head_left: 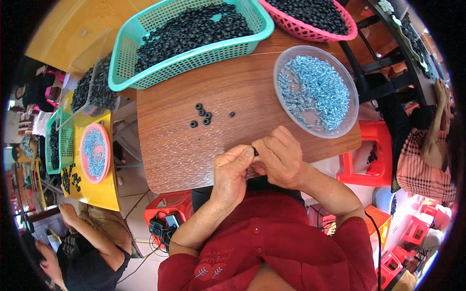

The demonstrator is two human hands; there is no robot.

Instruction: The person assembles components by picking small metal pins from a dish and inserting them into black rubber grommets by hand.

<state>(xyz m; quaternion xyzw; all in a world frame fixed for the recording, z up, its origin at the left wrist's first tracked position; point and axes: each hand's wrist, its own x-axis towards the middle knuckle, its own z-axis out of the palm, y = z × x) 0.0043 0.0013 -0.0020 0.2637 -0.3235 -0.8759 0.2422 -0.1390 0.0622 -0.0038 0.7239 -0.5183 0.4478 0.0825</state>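
My left hand [232,170] is closed, with thumb and forefinger pinching a small black round part [256,152] just above the table's near edge. My right hand [281,157] meets it there, its fingers curled in against the same part. Whatever the right fingertips grip is hidden behind the knuckles. Beyond my hands, several black ring-shaped parts [207,115] lie in a loose cluster on the brown wooden table [170,145]. One smaller dark piece [232,114] rests apart, to their right. A clear round tub [353,112] at the right holds many tiny shiny blue pieces [318,89].
A teal basket [204,57] heaped with black parts stands at the back, and a pink basket [310,33] of them at back right. Red stools [383,155] flank the table. Left, a person in black [92,262] sits at a yellow table [104,194] with similar containers.
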